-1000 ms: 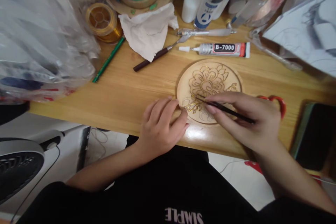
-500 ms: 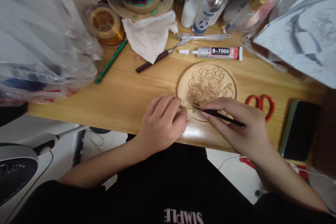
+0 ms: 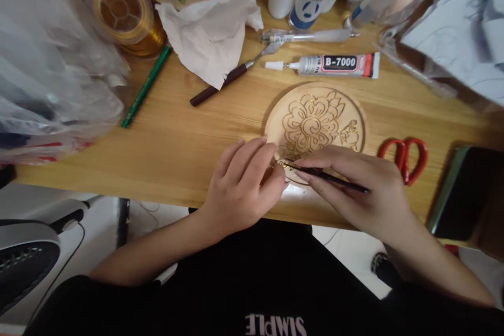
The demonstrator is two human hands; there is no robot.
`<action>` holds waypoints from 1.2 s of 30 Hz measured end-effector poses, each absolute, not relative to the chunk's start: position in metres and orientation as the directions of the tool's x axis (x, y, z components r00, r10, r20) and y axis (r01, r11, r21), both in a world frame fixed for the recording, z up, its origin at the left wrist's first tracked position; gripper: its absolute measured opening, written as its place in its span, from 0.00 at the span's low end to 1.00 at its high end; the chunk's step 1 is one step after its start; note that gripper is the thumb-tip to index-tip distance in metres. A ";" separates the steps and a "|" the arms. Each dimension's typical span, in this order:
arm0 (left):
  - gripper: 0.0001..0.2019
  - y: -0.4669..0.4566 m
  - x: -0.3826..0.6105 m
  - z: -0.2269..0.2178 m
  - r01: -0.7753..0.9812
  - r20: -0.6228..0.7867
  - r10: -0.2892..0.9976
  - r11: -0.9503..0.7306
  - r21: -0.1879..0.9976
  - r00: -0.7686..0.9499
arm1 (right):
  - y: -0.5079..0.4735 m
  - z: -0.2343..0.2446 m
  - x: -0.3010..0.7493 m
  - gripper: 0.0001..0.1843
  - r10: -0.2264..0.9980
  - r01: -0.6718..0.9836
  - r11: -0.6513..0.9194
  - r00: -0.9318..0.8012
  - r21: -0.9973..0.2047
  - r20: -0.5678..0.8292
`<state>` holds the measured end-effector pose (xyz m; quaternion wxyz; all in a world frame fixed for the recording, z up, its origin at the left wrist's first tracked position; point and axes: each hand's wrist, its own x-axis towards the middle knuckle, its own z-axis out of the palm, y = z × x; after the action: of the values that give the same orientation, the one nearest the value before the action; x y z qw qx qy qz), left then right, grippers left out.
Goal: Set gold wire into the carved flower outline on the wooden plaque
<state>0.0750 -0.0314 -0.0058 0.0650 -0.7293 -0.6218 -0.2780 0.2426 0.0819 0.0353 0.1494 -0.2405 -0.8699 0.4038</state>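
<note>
A round wooden plate (image 3: 271, 122) lies on the table, carved with a flower whose lines are partly filled with gold wire (image 3: 349, 134). At its lower left rim is my left hand (image 3: 244, 189), its thumb and fingers curled closed around the edge. My right hand (image 3: 362, 184) pinches slim black tweezers (image 3: 334, 178) between thumb and fingers. Their tips reach a small curl of gold wire (image 3: 282, 164) on the plate, close to my left fingertips. The lower right of the plate is hidden under my right hand.
Red-handled scissors (image 3: 402, 160) and a phone (image 3: 466, 194) lie to the right. Behind the plate are a glue tube (image 3: 338, 65), a pen (image 3: 311, 36), a palette knife (image 3: 220, 86) and a tissue (image 3: 208, 31). Leftward are a green pencil (image 3: 145, 86) and a gold wire spool (image 3: 126, 16).
The view has come closer to the table. The tweezers' tips have shifted left towards my left fingertips and look closer together. Both hands keep their grips.
</note>
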 end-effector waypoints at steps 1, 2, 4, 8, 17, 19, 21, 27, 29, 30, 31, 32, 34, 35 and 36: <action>0.04 -0.031 0.076 -0.007 0.942 0.490 0.869 -0.217 0.257 0.067 | 0.082 0.035 0.242 0.08 0.538 0.299 0.559 -0.841 -0.773 0.063; 0.04 -0.031 0.076 -0.007 0.942 0.491 0.869 -0.213 0.260 0.061 | 0.082 0.035 0.242 0.07 0.537 0.300 0.560 -0.841 -0.772 0.063; 0.03 -0.031 0.077 -0.007 0.943 0.491 0.869 -0.206 0.260 0.054 | 0.082 0.035 0.241 0.07 0.533 0.299 0.563 -0.843 -0.771 0.063; 0.03 -0.029 0.076 -0.007 0.940 0.495 0.865 -0.228 0.255 0.076 | 0.083 0.035 0.240 0.06 0.532 0.295 0.564 -0.844 -0.772 0.066; 0.05 -0.028 0.070 -0.008 0.930 0.504 0.855 -0.275 0.243 0.121 | 0.081 0.031 0.239 0.07 0.557 0.305 0.549 -0.828 -0.778 0.068; 0.05 -0.027 0.069 -0.008 0.928 0.506 0.852 -0.287 0.240 0.133 | 0.080 0.032 0.239 0.07 0.560 0.314 0.546 -0.826 -0.777 0.061; 0.05 -0.026 0.069 -0.007 0.928 0.514 0.844 -0.300 0.220 0.151 | 0.080 0.032 0.239 0.07 0.555 0.308 0.554 -0.829 -0.774 0.067; 0.06 -0.024 0.070 -0.008 0.938 0.522 0.841 -0.283 0.198 0.143 | 0.080 0.030 0.239 0.07 0.550 0.284 0.568 -0.830 -0.773 0.099; 0.04 -0.024 0.070 -0.007 0.933 0.519 0.844 -0.286 0.220 0.136 | 0.079 0.030 0.239 0.07 0.555 0.286 0.563 -0.826 -0.775 0.098; 0.04 -0.024 0.069 -0.007 0.930 0.517 0.845 -0.291 0.226 0.138 | 0.078 0.030 0.239 0.07 0.557 0.287 0.565 -0.824 -0.773 0.102; 0.04 -0.024 0.068 -0.006 0.928 0.512 0.847 -0.295 0.226 0.144 | 0.077 0.030 0.239 0.07 0.562 0.292 0.566 -0.821 -0.771 0.101; 0.03 -0.024 0.067 -0.005 0.928 0.502 0.851 -0.300 0.223 0.154 | 0.076 0.030 0.239 0.07 0.569 0.300 0.563 -0.816 -0.770 0.098; 0.03 -0.024 0.066 -0.003 0.926 0.477 0.862 -0.308 0.217 0.175 | 0.073 0.030 0.238 0.08 0.591 0.317 0.553 -0.801 -0.770 0.095; 0.04 -0.024 0.065 -0.001 0.926 0.467 0.866 -0.310 0.215 0.181 | 0.071 0.030 0.238 0.08 0.602 0.325 0.547 -0.793 -0.772 0.093; 0.03 -0.024 0.064 0.000 0.926 0.457 0.870 -0.311 0.216 0.186 | 0.069 0.029 0.238 0.08 0.614 0.331 0.542 -0.784 -0.772 0.094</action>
<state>0.0638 -0.0241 -0.0003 0.0545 -0.7680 -0.5844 -0.2563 0.2378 0.0690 0.0294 0.1802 -0.2749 -0.8594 0.3916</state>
